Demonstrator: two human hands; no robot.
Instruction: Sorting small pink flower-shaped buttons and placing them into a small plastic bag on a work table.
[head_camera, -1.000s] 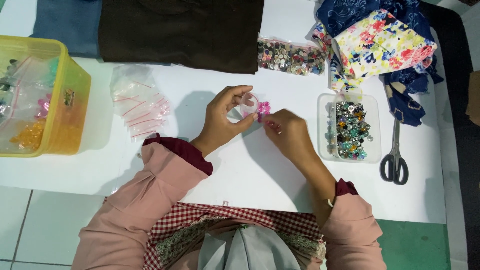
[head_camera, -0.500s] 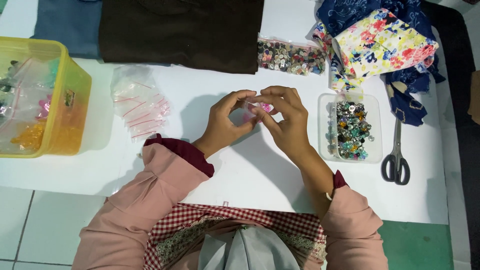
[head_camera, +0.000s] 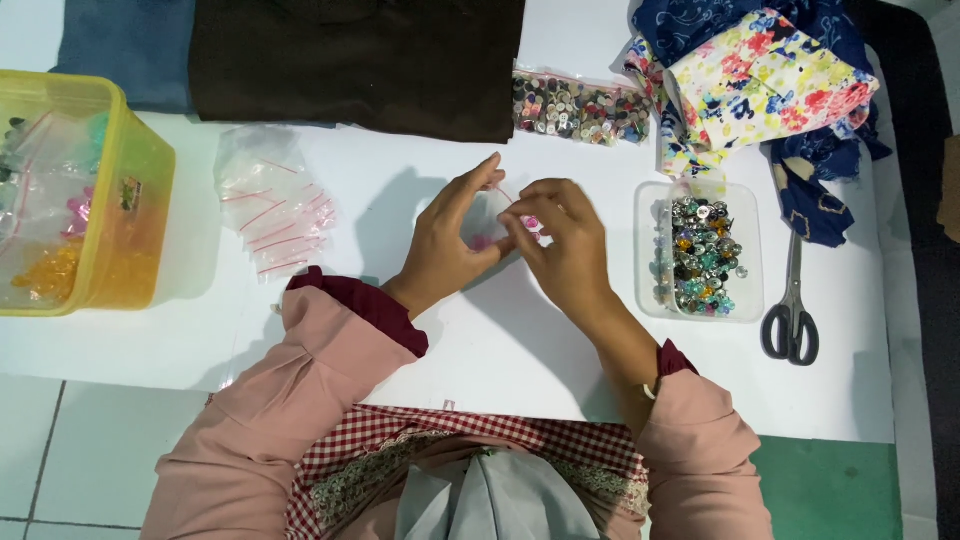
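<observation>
Small clear bag (head_camera: 497, 222) between both hands

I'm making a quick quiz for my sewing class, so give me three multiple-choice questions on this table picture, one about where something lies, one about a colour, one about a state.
1. Where do the scissors lie?
A. right of the clear tray of beads
B. inside the yellow tub
C. on the brown cloth

2. What colour is the plastic tub at the table's left edge?
A. red
B. yellow
C. black

3. How are the scissors?
A. held in a hand
B. lying closed on the table
C. cutting cloth

Key: 1 A, they lie just past the tray's right wall. 2 B, its walls are see-through yellow. 3 B, both hands pinch a small clear bag instead.
</observation>
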